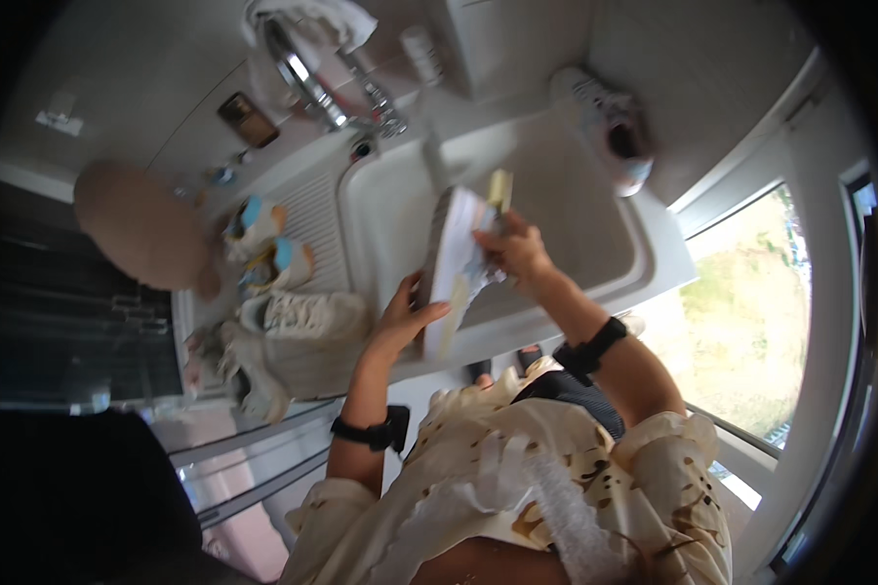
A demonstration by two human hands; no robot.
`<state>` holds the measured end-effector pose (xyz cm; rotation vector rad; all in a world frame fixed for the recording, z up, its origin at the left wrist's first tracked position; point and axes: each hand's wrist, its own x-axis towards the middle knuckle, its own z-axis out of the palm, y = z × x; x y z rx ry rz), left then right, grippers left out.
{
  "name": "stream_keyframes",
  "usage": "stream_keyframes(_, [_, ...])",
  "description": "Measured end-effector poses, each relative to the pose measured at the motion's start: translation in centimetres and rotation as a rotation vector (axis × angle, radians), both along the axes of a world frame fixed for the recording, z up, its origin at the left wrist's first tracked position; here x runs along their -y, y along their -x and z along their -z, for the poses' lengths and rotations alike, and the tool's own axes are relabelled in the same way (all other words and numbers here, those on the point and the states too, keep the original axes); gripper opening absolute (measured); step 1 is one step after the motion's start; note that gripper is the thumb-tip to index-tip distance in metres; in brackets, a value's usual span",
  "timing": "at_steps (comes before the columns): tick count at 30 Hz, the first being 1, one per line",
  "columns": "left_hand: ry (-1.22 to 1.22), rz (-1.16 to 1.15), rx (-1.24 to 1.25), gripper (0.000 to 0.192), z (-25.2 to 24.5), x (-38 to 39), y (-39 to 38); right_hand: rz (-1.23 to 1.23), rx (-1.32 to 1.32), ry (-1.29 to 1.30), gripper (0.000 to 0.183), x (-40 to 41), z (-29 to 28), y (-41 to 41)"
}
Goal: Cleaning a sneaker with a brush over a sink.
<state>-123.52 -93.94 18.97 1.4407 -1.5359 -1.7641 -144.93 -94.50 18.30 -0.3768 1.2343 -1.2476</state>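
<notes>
A white sneaker [450, 256] is held on its side above the front of a white sink basin [380, 212]. My left hand [408, 314] grips one end of the shoe, with the thumb on the sole's side edge. My right hand [516, 245] is at the shoe's upper and holds a yellowish brush-like tool [499, 191], blurred, whose far end sticks out beyond the fingers. Whether the tool touches the shoe is hard to tell.
Another sneaker [614, 135] rests on the sink's back right corner. A white laced shoe [314, 314], a pair of small shoes [285, 263] and other shoes [252, 373] are on the left drainboard. A chrome faucet [311, 84] with a cloth [336, 18] over it rises behind the basin.
</notes>
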Motion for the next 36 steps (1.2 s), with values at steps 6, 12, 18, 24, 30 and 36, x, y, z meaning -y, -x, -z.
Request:
stream_keyframes(6, [-0.190, -0.227, -0.067, 0.079, 0.0, 0.4, -1.6, -0.224, -0.332, -0.185, 0.028, 4.1, 4.1, 2.4])
stream_keyframes(12, [-0.245, -0.345, -0.117, 0.071, -0.7, 0.2, -1.2, -1.004, -1.544, -0.118, 0.021, 5.3, 12.0, 6.7])
stream_keyframes(18, [-0.281, -0.376, -0.119, 0.064, -0.9, 0.5, 0.0, -1.655, -1.487, 0.190, 0.018, 7.2, 13.5, 5.5])
stream_keyframes(24, [-0.286, -0.378, -0.158, 0.062, -0.5, 2.6, 1.3, -1.272, -1.514, 0.150, 0.020, 4.2, 2.4, 4.0])
stream_keyframes(30, [-0.288, -0.244, -0.169, 0.065, -0.3, 3.6, 2.5, -0.527, -1.077, 0.558, 0.037, -4.5, -5.8, 1.1])
stream_keyframes(36, [-0.211, -0.187, -0.104, 0.075, -0.5, 2.0, 4.4, -0.629, -1.365, 0.312, 0.053, -0.6, -3.2, 1.3])
